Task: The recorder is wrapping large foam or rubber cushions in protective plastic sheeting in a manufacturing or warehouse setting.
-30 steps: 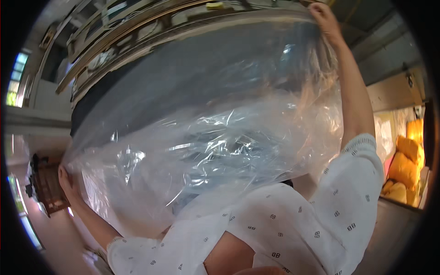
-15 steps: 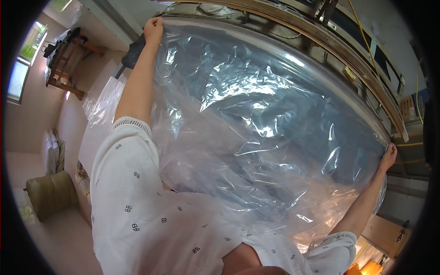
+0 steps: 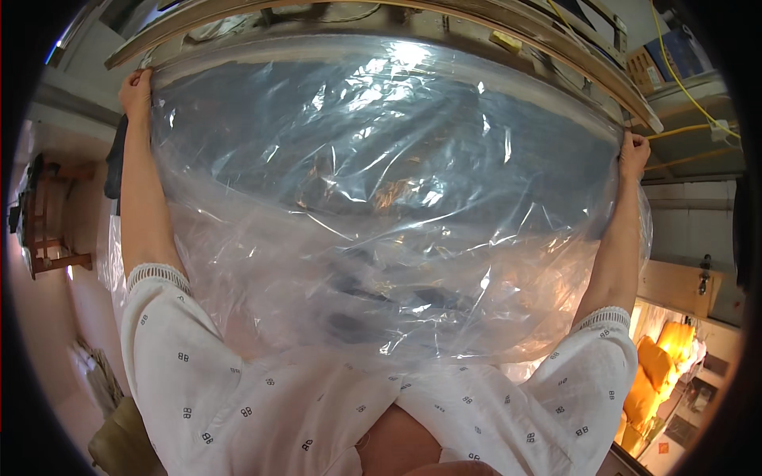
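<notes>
clear plastic sheet held wide overhead

head view: both arms were raised and spread far apart, with a large clear plastic sheet (image 3: 381, 230) stretched between them. the left hand (image 3: 136, 89) gripped the sheet's upper left corner, fingers curled tight over the edge. the right hand (image 3: 633, 155) gripped the upper right corner the same way, fingers closed on the film. the sheet hung down from the two hands toward the person's chest, filling the middle of the view; it was crumpled and creased, with bright glints near the top and dark shapes showing dimly through it. its lower edge lay against the white patterned sleeves (image 3: 238, 381), which had ribbed cuffs near the elbows. just above the sheet's top edge ran a long curved wooden beam (image 3: 492, 28), close to both hands; whether the sheet touched it could not be told. a yellow cable (image 3: 675, 75) ran at the upper right. a wooden stand (image 3: 48, 230) stood at the far left, and orange cushions (image 3: 659, 373) sat at the lower right, all well apart from the sheet.
</notes>
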Available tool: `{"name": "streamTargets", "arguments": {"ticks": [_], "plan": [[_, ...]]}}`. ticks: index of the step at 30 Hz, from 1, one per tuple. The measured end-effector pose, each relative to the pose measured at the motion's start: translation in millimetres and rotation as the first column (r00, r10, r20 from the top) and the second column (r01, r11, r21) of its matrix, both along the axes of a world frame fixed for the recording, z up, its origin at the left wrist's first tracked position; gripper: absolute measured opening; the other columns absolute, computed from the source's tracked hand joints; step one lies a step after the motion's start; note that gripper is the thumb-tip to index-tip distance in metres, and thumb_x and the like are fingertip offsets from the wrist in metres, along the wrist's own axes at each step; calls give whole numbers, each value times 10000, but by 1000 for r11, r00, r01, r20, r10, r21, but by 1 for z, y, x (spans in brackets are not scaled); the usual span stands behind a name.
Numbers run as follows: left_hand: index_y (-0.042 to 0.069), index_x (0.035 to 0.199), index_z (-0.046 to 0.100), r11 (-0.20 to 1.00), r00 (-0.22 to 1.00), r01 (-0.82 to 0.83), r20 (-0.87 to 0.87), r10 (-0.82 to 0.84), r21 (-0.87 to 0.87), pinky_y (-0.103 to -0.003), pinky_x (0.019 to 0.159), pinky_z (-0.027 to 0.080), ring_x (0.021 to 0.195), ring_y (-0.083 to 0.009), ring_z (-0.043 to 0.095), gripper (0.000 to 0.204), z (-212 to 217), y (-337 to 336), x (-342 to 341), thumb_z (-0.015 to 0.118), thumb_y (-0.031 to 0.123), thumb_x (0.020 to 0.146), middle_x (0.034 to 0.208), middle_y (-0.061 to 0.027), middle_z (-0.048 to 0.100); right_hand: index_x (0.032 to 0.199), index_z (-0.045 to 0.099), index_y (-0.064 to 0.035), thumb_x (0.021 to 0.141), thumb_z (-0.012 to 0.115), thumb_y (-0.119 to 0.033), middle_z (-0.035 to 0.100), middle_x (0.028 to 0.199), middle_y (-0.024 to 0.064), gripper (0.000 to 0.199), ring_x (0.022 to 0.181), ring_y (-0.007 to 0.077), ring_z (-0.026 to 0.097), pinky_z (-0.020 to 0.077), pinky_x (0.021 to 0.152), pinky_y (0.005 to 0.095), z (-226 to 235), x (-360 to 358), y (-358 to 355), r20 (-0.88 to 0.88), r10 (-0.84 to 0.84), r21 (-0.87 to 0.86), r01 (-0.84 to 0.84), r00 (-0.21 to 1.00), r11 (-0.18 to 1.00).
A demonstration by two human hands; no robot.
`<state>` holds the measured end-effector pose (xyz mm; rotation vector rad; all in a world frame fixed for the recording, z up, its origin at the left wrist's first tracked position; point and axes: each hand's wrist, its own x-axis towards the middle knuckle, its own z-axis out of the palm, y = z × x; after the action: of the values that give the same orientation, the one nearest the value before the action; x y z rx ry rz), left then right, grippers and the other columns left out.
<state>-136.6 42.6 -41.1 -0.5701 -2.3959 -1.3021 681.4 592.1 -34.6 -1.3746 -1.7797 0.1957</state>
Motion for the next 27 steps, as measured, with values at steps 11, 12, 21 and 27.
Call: {"name": "streamTargets", "arguments": {"ticks": [11, 12, 21, 27], "plan": [[-104, 941, 575, 883, 969, -43, 234, -77, 468, -276, 699, 495, 746, -211, 601, 254, -10, -13, -25, 493, 97, 810, 849, -148, 605, 770, 534, 21, 718, 662, -306, 541, 835, 150, 355, 819, 276, 505, 386, 783, 343, 9, 11, -11, -27, -139, 180, 142, 990, 973], [-118, 960, 561, 862, 971, -59, 228, -66, 503, -279, 702, 502, 749, -217, 601, 250, -9, -29, -38, 451, 63, 825, 866, -167, 595, 785, 541, 22, 746, 635, -316, 549, 849, 154, 352, 828, 276, 510, 385, 785, 342, 8, 3, -10, -79, -116, 150, 127, 990, 980], [-116, 1026, 549, 843, 981, -173, 163, 103, 510, -350, 792, 457, 886, -282, 584, 393, 2, -22, -30, 413, 208, 850, 991, -219, 585, 862, 566, 59, 870, 430, -396, 578, 889, 234, 475, 855, 342, 530, 384, 770, 385, 15, 2, -22, -169, -187, 130, 210, 968, 969], [-13, 938, 638, 953, 878, 267, 443, -180, -143, -313, 820, 397, 894, -185, 538, 421, 6, -24, -2, 595, 384, 805, 958, -92, 629, 765, 479, -23, 899, 369, -402, 515, 754, 151, 417, 671, 283, 462, 384, 622, 382, 26, 35, -10, -982, -169, -188, -298, 88, 936]]}}
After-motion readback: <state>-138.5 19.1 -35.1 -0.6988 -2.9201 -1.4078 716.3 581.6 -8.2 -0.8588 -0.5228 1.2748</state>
